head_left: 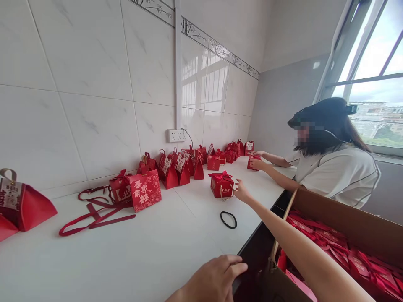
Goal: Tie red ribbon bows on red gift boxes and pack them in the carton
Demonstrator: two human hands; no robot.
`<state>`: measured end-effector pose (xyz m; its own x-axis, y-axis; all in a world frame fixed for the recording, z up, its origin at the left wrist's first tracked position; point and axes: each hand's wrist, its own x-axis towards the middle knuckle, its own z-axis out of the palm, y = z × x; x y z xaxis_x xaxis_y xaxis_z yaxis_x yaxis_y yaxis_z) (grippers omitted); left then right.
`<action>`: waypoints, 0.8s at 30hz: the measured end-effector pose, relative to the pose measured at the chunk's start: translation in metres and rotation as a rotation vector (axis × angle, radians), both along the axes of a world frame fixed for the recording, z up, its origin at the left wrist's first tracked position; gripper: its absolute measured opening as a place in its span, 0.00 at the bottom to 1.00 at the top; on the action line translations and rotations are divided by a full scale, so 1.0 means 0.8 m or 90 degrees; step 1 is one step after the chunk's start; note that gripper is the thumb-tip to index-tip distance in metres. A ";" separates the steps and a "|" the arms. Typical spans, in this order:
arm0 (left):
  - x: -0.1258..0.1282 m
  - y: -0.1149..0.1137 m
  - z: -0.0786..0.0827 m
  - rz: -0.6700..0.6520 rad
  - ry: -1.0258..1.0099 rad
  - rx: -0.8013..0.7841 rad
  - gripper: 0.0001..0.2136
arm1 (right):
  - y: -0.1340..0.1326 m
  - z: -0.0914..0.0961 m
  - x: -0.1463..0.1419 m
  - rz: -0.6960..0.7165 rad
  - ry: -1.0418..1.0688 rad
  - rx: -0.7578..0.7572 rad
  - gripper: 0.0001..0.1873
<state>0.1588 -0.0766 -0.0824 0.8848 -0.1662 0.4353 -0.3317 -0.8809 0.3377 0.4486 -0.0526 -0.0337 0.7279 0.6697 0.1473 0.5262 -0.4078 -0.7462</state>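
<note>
My right hand [242, 191] reaches over the white table, fingers apart, just at the right side of a red gift box [221, 188]. This box has a red ribbon bow on top, a cord handle and pale lettering. Whether a fingertip touches it I cannot tell. At the table's near edge, my left hand [217, 274] holds nothing, its fingers loosely extended. A black elastic band [228, 219] lies between my hands. Further left stands a flat-sided red gift bag [147, 191] with white characters, beside loose red ribbons [94, 220].
Several red gift boxes [181, 167] line the tiled wall, under a socket strip [178, 135]. More red boxes [23, 205] stand at far left. An open cardboard carton [355, 205] full of folded red packaging is at right. Beyond it, a co-worker [340, 163] handles a red box [253, 161].
</note>
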 end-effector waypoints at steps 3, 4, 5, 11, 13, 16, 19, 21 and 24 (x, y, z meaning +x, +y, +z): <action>-0.052 0.022 0.007 0.103 -0.059 -0.054 0.32 | 0.005 0.003 -0.021 -0.026 -0.028 -0.011 0.41; -0.062 0.025 0.010 0.139 -0.062 -0.055 0.30 | 0.010 0.004 -0.030 -0.033 -0.039 -0.017 0.42; -0.068 0.026 0.012 0.165 -0.060 -0.047 0.28 | 0.015 0.006 -0.039 -0.044 -0.045 -0.025 0.44; -0.060 0.018 0.013 0.137 -0.047 -0.008 0.20 | 0.043 0.018 -0.062 -0.125 -0.008 -0.088 0.49; -0.059 0.018 0.013 0.166 -0.043 -0.037 0.19 | 0.046 0.024 -0.062 -0.118 0.001 -0.095 0.46; -0.062 0.021 0.016 0.189 -0.055 -0.057 0.18 | 0.042 0.039 -0.071 -0.043 -0.023 -0.069 0.44; -0.063 0.022 0.018 0.167 -0.102 -0.048 0.18 | 0.029 0.057 -0.096 0.094 -0.077 -0.009 0.43; -0.062 0.022 0.019 0.144 -0.156 -0.027 0.19 | 0.019 0.068 -0.116 0.264 -0.058 0.042 0.43; -0.061 0.021 0.023 0.113 -0.245 0.038 0.19 | 0.009 0.079 -0.142 0.557 0.063 0.057 0.43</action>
